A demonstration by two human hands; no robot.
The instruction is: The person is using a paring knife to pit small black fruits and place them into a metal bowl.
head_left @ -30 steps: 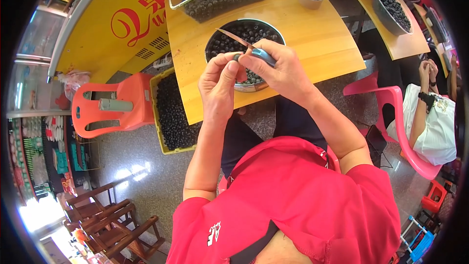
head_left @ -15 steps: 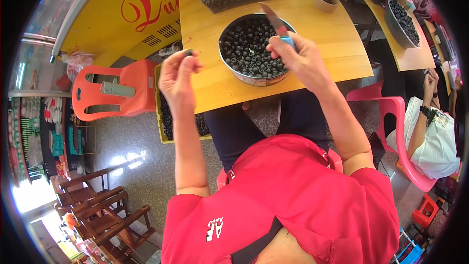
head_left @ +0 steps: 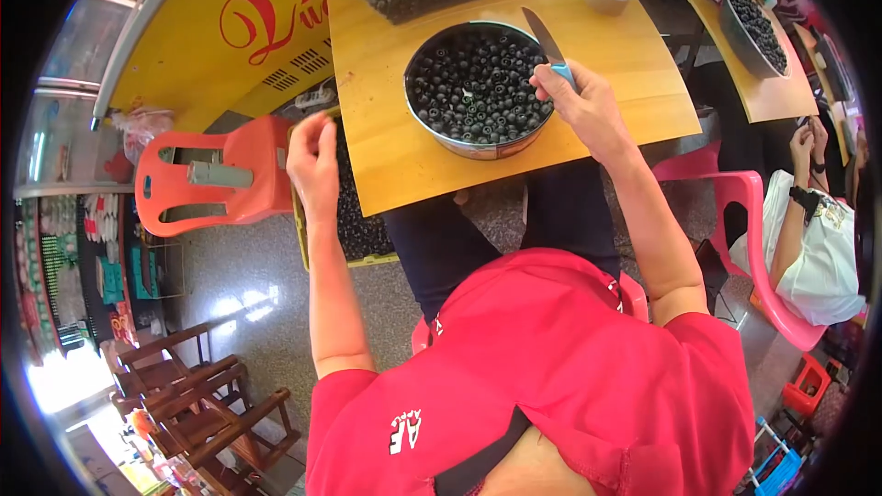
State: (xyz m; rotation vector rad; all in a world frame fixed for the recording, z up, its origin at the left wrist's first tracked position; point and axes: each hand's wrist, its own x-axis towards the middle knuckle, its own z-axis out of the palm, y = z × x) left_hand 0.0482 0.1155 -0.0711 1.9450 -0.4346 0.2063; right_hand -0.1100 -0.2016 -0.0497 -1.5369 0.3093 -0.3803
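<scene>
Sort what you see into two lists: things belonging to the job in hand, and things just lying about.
In the job, it appears:
right hand, gripping the blue-handled knife
left hand, by the yellow crate
round tub of dark round pieces
wooden table under the tub

Just lying about, seemingly:
orange chair, grey cylinder on it
wooden chairs
plastic bag
</scene>
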